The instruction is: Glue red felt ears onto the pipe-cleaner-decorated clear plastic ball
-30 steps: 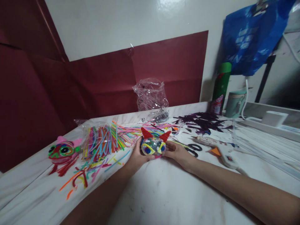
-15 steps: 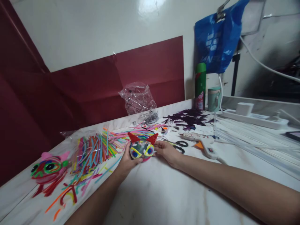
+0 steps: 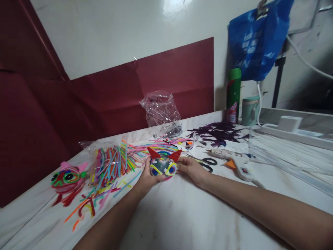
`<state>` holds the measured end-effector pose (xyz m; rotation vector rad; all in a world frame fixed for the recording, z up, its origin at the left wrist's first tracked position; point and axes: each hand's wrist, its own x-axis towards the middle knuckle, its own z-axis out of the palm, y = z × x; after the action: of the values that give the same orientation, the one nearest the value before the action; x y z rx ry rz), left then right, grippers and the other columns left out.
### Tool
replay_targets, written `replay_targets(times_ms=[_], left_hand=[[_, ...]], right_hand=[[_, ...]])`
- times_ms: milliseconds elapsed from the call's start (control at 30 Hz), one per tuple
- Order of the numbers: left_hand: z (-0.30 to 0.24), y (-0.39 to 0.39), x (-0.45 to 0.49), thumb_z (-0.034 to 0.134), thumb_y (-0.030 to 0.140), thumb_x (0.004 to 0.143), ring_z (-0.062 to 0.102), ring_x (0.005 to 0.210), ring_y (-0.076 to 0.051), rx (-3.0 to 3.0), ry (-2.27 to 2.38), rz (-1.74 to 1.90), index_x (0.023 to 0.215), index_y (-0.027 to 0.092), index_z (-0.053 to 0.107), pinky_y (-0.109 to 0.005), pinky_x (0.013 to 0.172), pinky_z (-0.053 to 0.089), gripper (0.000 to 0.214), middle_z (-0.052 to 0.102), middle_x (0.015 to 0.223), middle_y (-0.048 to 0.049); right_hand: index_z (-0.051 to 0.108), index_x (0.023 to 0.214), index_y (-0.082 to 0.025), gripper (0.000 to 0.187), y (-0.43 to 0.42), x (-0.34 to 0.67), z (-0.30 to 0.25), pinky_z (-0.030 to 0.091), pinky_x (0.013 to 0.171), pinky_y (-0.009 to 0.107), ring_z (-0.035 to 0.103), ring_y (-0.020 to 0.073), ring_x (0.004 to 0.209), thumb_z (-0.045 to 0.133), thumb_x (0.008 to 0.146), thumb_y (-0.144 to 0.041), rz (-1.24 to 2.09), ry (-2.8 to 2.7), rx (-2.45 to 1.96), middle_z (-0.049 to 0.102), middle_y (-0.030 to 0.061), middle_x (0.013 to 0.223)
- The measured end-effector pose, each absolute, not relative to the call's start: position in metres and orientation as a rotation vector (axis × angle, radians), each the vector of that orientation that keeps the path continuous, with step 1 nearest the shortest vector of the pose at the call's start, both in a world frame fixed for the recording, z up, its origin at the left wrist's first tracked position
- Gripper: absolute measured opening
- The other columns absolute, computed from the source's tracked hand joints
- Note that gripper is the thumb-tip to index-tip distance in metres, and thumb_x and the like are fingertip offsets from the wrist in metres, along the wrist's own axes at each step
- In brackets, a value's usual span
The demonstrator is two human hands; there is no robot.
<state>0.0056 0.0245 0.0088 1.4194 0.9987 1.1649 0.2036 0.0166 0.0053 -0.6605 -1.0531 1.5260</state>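
Note:
Between my hands is a round pipe-cleaner craft figure, with two red pointed ears and yellow-rimmed eyes of blue and white. My left hand grips its left side, the thumb lying along the lower front. At the right side, the fingers of my right hand press against the figure below its ear; some fingertips are hidden behind it. A second figure, pink and red with green-rimmed eyes, stands on the marble-patterned table to the left.
Colourful pipe cleaners lie in a pile with cut pieces at the left. To the right are black-handled scissors, a hot glue gun and purple shreds. Behind stand a clear plastic bag, a green spray can and a power strip.
My view has swung a little left, so everything sits further right in the picture. The figure's face tips slightly more downward, with both hands still on it.

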Motion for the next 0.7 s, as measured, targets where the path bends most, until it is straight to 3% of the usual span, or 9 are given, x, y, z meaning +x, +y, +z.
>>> replay_targets(times_ms=[200,700], left_hand=[[0.0094,0.0227,0.007,0.084,0.019,0.049,0.055,0.113,-0.028,1.466,0.967,1.167,0.131,0.023,0.031,-0.04,0.099,0.041,0.098,0.056,0.123,-0.0092],[0.011,0.0221,0.0055,0.083,0.019,0.048,0.056,0.112,-0.028,1.434,0.959,1.212,0.131,0.024,0.034,-0.039,0.098,0.042,0.096,0.058,0.122,-0.0081]], right_hand=[[0.07,0.074,-0.018,0.024,0.0156,0.2041,0.0063,0.048,0.072,0.03,0.064,0.0162,0.068,0.081,0.053,-0.024,1.522,-1.089,-0.683,0.074,0.0012,0.072],[0.068,0.085,-0.018,0.033,0.0153,0.2034,0.0026,0.051,0.078,0.037,0.067,0.0198,0.074,0.078,0.06,-0.038,1.402,-1.237,-0.681,0.074,0.005,0.082]])
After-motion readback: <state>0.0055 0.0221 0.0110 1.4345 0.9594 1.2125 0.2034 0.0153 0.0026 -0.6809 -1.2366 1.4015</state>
